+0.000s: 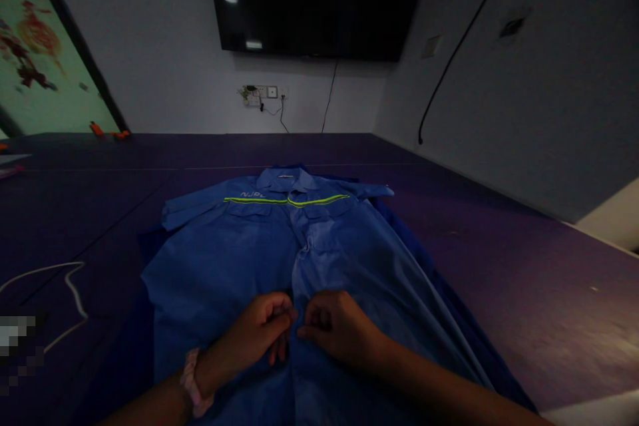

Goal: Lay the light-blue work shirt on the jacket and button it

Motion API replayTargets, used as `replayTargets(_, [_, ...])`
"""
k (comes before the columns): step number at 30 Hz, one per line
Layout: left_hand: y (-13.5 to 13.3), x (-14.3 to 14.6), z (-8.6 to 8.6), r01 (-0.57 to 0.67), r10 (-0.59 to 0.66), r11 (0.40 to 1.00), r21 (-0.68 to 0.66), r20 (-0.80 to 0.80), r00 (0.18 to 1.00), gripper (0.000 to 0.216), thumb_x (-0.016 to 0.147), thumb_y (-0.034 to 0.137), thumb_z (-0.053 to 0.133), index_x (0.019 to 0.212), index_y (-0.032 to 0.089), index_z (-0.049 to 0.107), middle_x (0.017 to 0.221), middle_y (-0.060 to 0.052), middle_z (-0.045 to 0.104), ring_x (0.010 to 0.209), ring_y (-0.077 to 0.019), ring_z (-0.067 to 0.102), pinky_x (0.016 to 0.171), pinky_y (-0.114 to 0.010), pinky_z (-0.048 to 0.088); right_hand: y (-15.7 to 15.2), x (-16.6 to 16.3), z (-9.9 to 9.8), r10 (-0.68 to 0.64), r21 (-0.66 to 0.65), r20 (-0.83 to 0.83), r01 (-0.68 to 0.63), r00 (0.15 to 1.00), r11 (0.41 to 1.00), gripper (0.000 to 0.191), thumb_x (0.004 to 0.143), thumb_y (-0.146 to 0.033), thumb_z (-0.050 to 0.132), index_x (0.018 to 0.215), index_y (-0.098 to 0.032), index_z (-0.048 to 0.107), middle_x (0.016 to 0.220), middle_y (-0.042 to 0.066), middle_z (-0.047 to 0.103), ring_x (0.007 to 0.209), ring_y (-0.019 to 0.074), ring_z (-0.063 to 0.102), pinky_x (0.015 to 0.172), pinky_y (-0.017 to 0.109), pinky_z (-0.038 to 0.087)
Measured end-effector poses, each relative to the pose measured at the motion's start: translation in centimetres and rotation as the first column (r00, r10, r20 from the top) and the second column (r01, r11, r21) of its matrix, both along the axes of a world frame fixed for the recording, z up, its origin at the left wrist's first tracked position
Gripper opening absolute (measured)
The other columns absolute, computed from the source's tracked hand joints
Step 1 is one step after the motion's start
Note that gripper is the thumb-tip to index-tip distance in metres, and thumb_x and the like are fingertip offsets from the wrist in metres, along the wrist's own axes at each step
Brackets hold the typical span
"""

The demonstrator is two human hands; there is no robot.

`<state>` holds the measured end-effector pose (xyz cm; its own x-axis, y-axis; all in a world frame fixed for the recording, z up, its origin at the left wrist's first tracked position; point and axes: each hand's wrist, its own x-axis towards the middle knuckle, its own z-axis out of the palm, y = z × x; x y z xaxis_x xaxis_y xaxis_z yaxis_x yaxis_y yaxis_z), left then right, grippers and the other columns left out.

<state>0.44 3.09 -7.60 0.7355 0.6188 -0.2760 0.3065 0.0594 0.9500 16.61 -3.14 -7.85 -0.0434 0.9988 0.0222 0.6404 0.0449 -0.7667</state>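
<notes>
A blue short-sleeved work shirt (214, 273) lies front up, its collar pointing away from me. A yellow-green stripe crosses the chest, with white lettering above it on the left. At the lower front opening, my left hand (264, 326) is closed, thumb and forefinger pinched at the shirt's edge. My right hand (342, 329) is closed just across the opening, fingers curled and pinching the cloth on that side. The fingertips nearly meet; any button between them is too small to make out. Above the hands, the front edges are bunched together near the chest pocket.
Darker blue cloth (479, 326) shows beneath the shirt on both sides. All of it rests on a purple surface (499, 246). A white cable (74, 293) curls at the left. Beyond are a wall-mounted television (319, 0), wall sockets (264, 92) and a hanging black cable (464, 36).
</notes>
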Motion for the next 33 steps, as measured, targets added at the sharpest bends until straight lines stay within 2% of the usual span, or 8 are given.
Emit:
replayTargets(6, [-0.1,-0.1,0.6,0.035,-0.024,0.994,0.103,-0.108,0.994,0.021,0.076,0.036,0.052,0.071,0.018,0.043,0.047,0.008,0.048,0.038,-0.0050,0.042,0.039,-0.016,0.027,-0.1,0.1,0.4,0.034,0.016,-0.021,-0.034,0.999,0.999,0.011,0.069,-0.025,0.063,0.067,-0.014,0.061,0.053,-0.003,0.053,0.047,0.0063,0.045,0.042,0.016,0.029])
replayTargets(13, [0.1,-0.3,0.3,0.095,-0.078,0.991,0.100,-0.158,0.984,0.014,0.079,0.029,0.043,0.072,0.018,0.042,0.049,0.007,0.051,0.032,-0.0043,0.038,0.035,-0.017,0.025,-0.1,0.3,0.4,0.103,0.039,-0.025,-0.102,0.994,0.994,0.015,0.072,-0.029,0.061,0.067,-0.014,0.059,0.052,-0.004,0.051,0.045,0.0063,0.044,0.041,0.016,0.028])
replayTargets(16, [0.1,-0.2,0.5,0.084,-0.073,0.993,0.079,-0.135,0.988,0.016,0.079,0.031,0.043,0.071,0.018,0.041,0.048,0.007,0.050,0.032,-0.0043,0.038,0.035,-0.016,0.024,0.0,0.5,0.4,0.133,0.034,0.013,-0.133,0.991,0.991,0.011,0.071,-0.023,0.060,0.066,-0.014,0.059,0.051,-0.004,0.051,0.046,0.0062,0.044,0.042,0.016,0.028])
replayTargets(20, [0.1,-0.2,0.8,0.031,-0.030,0.999,0.007,-0.086,0.996,0.022,0.079,0.036,0.046,0.069,0.018,0.040,0.049,0.006,0.051,0.032,-0.0033,0.038,0.035,-0.016,0.023,0.3,0.9,0.3,0.076,0.046,0.020,-0.077,0.997,0.996,0.012,0.073,-0.019,0.056,0.063,-0.013,0.060,0.052,-0.003,0.052,0.047,0.0063,0.044,0.044,0.017,0.028])
replayTargets(26, [0.3,-0.3,0.3,0.010,-0.013,0.998,-0.067,-0.039,0.999,0.022,0.077,0.037,0.048,0.068,0.017,0.042,0.048,0.006,0.050,0.031,-0.0029,0.036,0.034,-0.015,0.022,0.4,1.0,0.5,0.091,0.016,0.018,-0.091,0.996,0.996,0.021,0.079,-0.029,0.053,0.070,-0.014,0.063,0.056,-0.001,0.056,0.050,0.0076,0.047,0.045,0.018,0.029])
replayTargets(33, [0.4,-0.2,0.5,0.002,-0.006,0.996,-0.094,-0.035,0.999,0.019,0.078,0.034,0.046,0.071,0.016,0.045,0.048,0.005,0.052,0.032,-0.0035,0.038,0.034,-0.016,0.023,0.0,0.6,0.8,0.102,-0.021,0.013,-0.102,0.995,0.995,0.013,0.072,-0.029,0.063,0.074,-0.016,0.063,0.058,-0.003,0.057,0.052,0.0074,0.048,0.047,0.017,0.032])
